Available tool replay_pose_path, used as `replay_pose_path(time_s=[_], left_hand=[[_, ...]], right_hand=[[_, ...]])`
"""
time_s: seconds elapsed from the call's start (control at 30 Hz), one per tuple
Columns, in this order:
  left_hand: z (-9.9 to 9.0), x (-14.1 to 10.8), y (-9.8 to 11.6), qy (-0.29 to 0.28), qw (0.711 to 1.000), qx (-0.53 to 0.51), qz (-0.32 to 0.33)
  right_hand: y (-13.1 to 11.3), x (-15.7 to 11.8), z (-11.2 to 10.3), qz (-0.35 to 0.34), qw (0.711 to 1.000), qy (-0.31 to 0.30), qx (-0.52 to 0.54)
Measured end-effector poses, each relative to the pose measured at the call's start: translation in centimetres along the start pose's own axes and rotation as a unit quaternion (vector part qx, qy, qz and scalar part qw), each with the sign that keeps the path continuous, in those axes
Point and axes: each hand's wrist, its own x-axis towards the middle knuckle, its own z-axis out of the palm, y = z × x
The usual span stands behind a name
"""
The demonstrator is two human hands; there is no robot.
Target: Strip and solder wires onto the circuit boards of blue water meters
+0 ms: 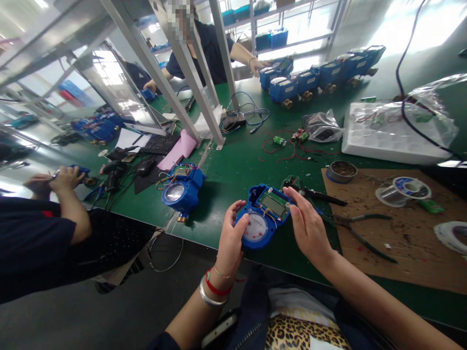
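A blue water meter point(260, 218) with a round dial and an exposed circuit board with a grey display point(274, 204) is between my hands at the front edge of the bench. My left hand point(232, 233) grips its left side, thumb over the dial's rim. Against the right edge of the board rest the fingers of my right hand point(305, 223), thumb and fingertips on its corner. What lies beneath the meter is hidden. A second blue water meter point(183, 190), with loose wires on top, stands to the left on the bench.
Pliers point(365, 228), a solder spool point(403, 191) and a round tin point(342, 171) lie on or by the cardboard point(430, 243) at right. Behind are green batteries with red wires point(279, 140) and a foam tray point(390, 141). Metal posts point(197, 82) rise ahead; co-workers sit opposite and left.
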Motion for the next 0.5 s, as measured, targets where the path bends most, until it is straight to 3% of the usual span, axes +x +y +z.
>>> replay_pose_path(time_s=[0.2, 0.3, 0.5], left_hand=[[-1.7, 1.0, 0.4, -0.070, 0.992, 0.034, -0.101], [-1.8, 1.2, 0.7, -0.099, 0.988, -0.005, -0.116], [-0.2, 3.0, 0.4, -0.048, 0.987, -0.112, -0.109]], right_hand=[[-0.1, -0.8, -2.0, -0.014, 1.000, 0.001, -0.024], [0.8, -1.9, -3.4, -0.013, 0.998, -0.006, -0.058], [2.9, -4.8, -6.2, -0.013, 0.994, 0.006, -0.106]])
